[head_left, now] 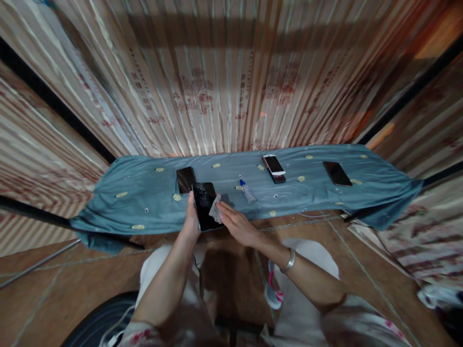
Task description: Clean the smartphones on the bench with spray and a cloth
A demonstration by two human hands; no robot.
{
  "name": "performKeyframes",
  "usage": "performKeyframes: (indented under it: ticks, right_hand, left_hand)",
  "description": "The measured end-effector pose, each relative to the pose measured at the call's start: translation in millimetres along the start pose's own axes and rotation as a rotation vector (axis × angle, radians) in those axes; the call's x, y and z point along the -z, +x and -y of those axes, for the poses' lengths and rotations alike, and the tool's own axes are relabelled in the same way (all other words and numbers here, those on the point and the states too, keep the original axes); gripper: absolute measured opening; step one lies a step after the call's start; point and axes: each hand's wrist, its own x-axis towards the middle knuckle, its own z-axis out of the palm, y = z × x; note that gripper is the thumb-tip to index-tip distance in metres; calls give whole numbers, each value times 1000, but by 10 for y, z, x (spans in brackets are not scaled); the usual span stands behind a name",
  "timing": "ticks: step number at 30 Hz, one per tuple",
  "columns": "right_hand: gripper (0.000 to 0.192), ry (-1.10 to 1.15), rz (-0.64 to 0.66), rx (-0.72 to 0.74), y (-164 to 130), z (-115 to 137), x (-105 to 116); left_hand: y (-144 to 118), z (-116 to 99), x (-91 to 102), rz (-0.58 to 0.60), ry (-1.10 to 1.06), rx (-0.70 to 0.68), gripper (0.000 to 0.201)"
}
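My left hand (192, 214) is closed on the left edge of a black smartphone (205, 201), its screen facing up. Whitish smears or cracks show on the upper part of that screen. In my right hand (237, 222) is a crumpled white tissue (214, 210), pressed against the right side of the screen. Just beyond the held phone lies another dark phone (185, 180). To the right of my hands a clear bottle with a blue cap (248, 191) rests on its side.
A teal patterned cloth (162, 202) covers the narrow table. Farther right, a white phone (274, 165) lies over a dark one (279, 179), and a black phone (337, 173) lies near the right end. Dark poles (54, 99) and striped curtains (217, 77) surround the table.
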Motion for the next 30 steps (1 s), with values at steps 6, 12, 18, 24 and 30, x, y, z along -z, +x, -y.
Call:
performKeyframes:
  ticks: [6,12,18,24,30]
  right_hand:
    - [54,-86,10,136,-121,-74,71]
    - [39,-281,-1,183,-171,-33,115]
    - [29,-535,-24,250,-181,29,107]
    - [22,-496,-62,278,-136,67,12]
    - [20,-285,-112,223,-62,82,-61]
  left_hand:
    - [48,1,55,-8,-54,23,62]
    - [123,59,81,14,-116,38,62]
    - [149,85,47,11,-154,15,61]
    - [146,141,3,-88,-161,31,55]
    - [188,113,-3,-126,-158,75,48]
